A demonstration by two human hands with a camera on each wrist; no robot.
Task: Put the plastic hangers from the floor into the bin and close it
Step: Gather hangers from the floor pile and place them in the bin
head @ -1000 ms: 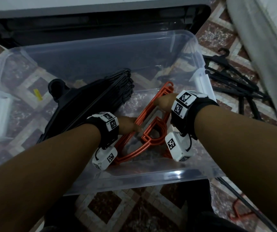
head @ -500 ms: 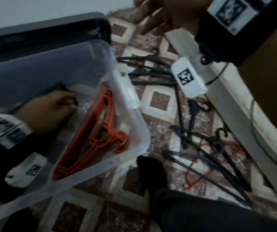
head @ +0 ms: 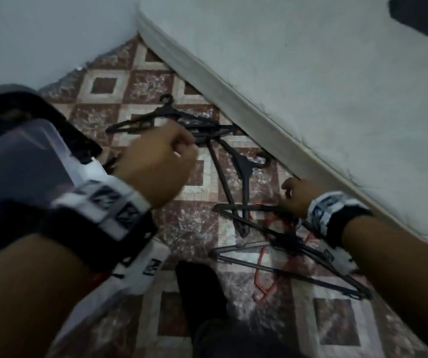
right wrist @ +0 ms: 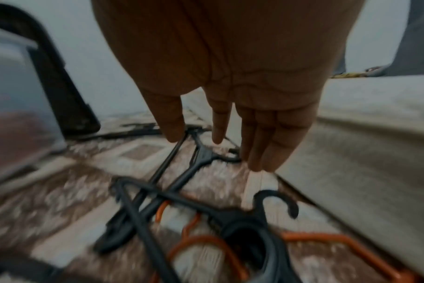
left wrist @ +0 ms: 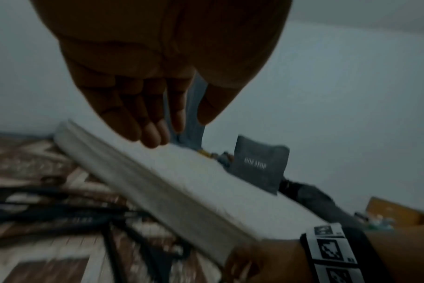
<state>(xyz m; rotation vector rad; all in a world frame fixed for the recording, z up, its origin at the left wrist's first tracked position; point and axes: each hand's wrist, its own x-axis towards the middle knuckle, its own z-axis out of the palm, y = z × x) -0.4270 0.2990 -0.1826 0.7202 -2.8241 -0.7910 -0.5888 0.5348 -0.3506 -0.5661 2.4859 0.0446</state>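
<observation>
Several black hangers (head: 236, 177) lie tangled on the patterned floor beside the mattress, with an orange hanger (head: 267, 267) under them. My left hand (head: 187, 148) hovers over the far black hangers (head: 156, 117), fingers loosely bent and holding nothing. In the left wrist view the left hand (left wrist: 172, 130) is empty, with blurred black hangers (left wrist: 48, 210) below. My right hand (head: 289, 189) is low over the near pile by the mattress edge. In the right wrist view the right hand (right wrist: 218, 149) hangs with straight fingers just above a black hanger (right wrist: 201, 159) and an orange hanger (right wrist: 327, 239). The clear bin (head: 21, 156) stands at left.
A white mattress (head: 311, 86) runs along the right side, its edge (head: 233, 104) close to the hangers. A black lid (head: 60, 120) leans behind the bin. My dark-socked foot (head: 200, 293) rests on the floor near the pile. A white wall (head: 39, 34) stands behind.
Both hands have left the bin, leaving the orange hangers inside. The view swung right to the floor pile, and both hands now reach over the hangers there.
</observation>
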